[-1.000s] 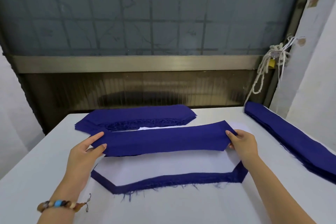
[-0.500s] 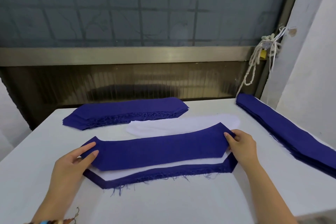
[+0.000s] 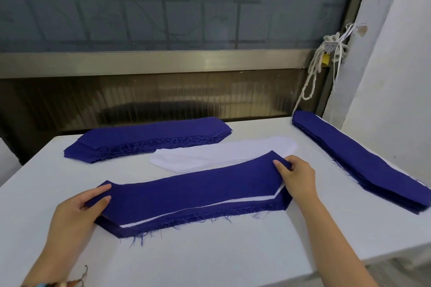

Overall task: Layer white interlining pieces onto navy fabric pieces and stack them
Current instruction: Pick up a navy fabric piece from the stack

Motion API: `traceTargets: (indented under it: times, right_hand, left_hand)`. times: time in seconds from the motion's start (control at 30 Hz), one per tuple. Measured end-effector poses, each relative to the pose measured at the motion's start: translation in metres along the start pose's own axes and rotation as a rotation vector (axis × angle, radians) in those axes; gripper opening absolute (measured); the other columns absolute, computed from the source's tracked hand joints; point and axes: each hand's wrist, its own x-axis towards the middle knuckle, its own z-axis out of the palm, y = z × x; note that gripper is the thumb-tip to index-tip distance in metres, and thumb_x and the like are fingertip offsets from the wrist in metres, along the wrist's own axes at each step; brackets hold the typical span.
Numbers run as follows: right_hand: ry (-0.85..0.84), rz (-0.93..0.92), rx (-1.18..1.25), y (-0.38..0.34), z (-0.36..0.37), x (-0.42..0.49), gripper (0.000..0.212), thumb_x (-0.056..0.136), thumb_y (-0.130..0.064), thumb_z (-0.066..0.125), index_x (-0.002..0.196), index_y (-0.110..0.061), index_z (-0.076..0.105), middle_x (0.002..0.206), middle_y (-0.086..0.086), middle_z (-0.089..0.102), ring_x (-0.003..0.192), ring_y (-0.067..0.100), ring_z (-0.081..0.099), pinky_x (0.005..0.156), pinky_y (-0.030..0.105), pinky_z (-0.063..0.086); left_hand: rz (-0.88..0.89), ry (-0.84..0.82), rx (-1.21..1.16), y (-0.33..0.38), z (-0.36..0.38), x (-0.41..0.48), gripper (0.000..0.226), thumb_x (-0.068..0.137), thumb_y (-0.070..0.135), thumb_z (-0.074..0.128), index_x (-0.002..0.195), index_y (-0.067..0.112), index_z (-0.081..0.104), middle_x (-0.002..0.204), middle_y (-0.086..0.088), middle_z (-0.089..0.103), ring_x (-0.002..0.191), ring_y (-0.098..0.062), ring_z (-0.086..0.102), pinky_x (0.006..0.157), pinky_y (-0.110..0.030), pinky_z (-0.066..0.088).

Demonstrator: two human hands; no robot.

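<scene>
While both hands pinch navy piece [image 3: 193,190] ends, left [image 3: 80,208] and right [image 3: 296,176], over stack [image 3: 200,218] at table [image 3: 210,256] front: skewed drop leaves interlining [image 3: 256,200] edge showing, drags it off

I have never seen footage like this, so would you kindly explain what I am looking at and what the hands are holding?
There is no machine here: a person wears a camera on the head, looking down at a white table. The left hand and right hand each pinch one end of a navy fabric piece, laying it on a stack showing a white interlining edge. Behind lie loose white interlining pieces, a navy pile, and another navy pile at the right.
</scene>
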Motion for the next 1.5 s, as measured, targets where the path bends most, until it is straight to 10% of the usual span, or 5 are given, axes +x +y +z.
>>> traceTargets:
  times: [0.57,0.77,0.93,1.07,1.5]
  right_hand:
    - [-0.04,0.117,0.097,0.005,-0.011,0.003,0.005,0.085,-0.015,0.064,0.082,-0.012,0.061,0.085,0.003,0.067,0.079,0.022,0.062,0.063,0.027,0.046]
    - [-0.034,0.075,-0.026,0.008,-0.01,0.004,0.006,0.083,-0.015,0.065,0.082,-0.012,0.06,0.08,-0.003,0.064,0.074,0.015,0.057,0.057,0.022,0.041]
    - [-0.015,0.033,-0.11,0.012,-0.007,0.003,0.008,0.084,-0.017,0.065,0.083,-0.011,0.059,0.079,0.0,0.062,0.068,0.011,0.054,0.054,0.02,0.038]
    - [0.022,0.031,-0.105,0.014,-0.005,0.005,0.015,0.088,-0.024,0.065,0.081,-0.012,0.06,0.078,-0.002,0.061,0.068,0.008,0.053,0.055,0.02,0.036]
    - [0.093,0.066,-0.119,0.014,0.001,0.003,0.016,0.088,-0.026,0.066,0.08,-0.014,0.058,0.072,-0.003,0.058,0.064,0.006,0.051,0.053,0.02,0.034]
  left_hand:
    - [-0.086,-0.032,-0.077,-0.004,-0.01,0.005,0.029,0.092,0.018,0.064,0.11,0.039,0.073,0.115,0.007,0.071,0.11,-0.018,0.065,0.094,-0.042,0.052]
    - [0.037,-0.015,0.164,0.007,0.0,-0.005,0.032,0.086,0.006,0.069,0.104,0.032,0.075,0.096,-0.004,0.074,0.089,-0.027,0.066,0.067,-0.007,0.047]
    - [0.081,0.036,0.232,0.016,0.003,-0.011,0.022,0.084,0.013,0.074,0.101,0.027,0.076,0.098,0.003,0.072,0.095,-0.018,0.063,0.084,-0.025,0.045]
    - [0.111,0.108,0.26,0.017,0.004,-0.013,0.02,0.087,0.01,0.071,0.094,0.028,0.076,0.096,0.007,0.071,0.088,-0.003,0.059,0.073,0.003,0.038]
    - [0.094,0.157,0.347,0.015,0.005,-0.012,0.018,0.088,0.008,0.069,0.099,0.021,0.077,0.085,0.0,0.07,0.079,-0.015,0.06,0.061,0.002,0.036]
